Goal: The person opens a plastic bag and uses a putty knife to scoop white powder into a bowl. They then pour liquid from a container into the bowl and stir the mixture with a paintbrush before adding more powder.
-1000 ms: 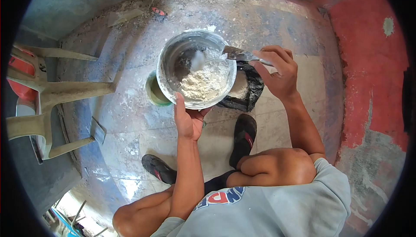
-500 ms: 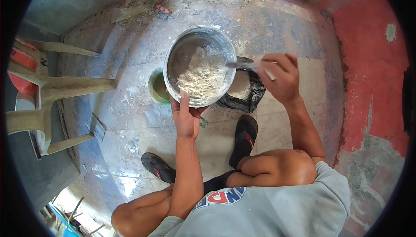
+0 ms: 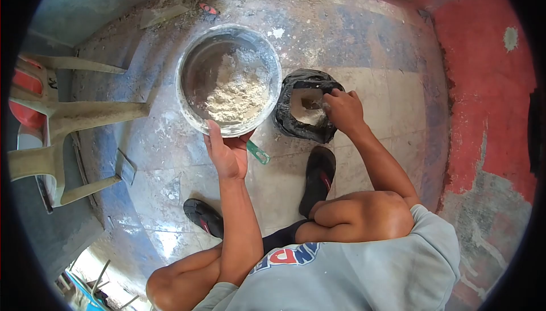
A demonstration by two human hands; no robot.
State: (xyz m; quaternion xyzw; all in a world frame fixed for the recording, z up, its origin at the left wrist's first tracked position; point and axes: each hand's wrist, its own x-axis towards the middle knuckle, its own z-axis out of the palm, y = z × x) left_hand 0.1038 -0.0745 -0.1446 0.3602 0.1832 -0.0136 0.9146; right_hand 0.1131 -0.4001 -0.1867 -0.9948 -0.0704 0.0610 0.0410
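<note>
My left hand (image 3: 228, 154) grips the near rim of a round container (image 3: 186, 103), its thumb over the edge. Pale, lumpy powder (image 3: 236, 98) lies inside it. To the right, a black plastic bag (image 3: 293, 126) stands open on the floor with light powder (image 3: 304, 106) in it. My right hand (image 3: 344, 111) is at the bag's right side, fingers closed and reaching over its opening. What those fingers hold is hidden in the bag. A green handle (image 3: 258, 152) sticks out from below the container.
A plastic chair (image 3: 102, 116) lies at the left. Beyond the container, a small red object (image 3: 209, 9) rests on the stained floor (image 3: 364, 44). My two shoes (image 3: 320, 174) are below the bag. A red wall (image 3: 483, 89) rises at the right.
The container has moved left in my left hand, covering the green vessel and uncovering the bag. My right hand, which held a flat tool over the container's rim, has moved down to the bag.
</note>
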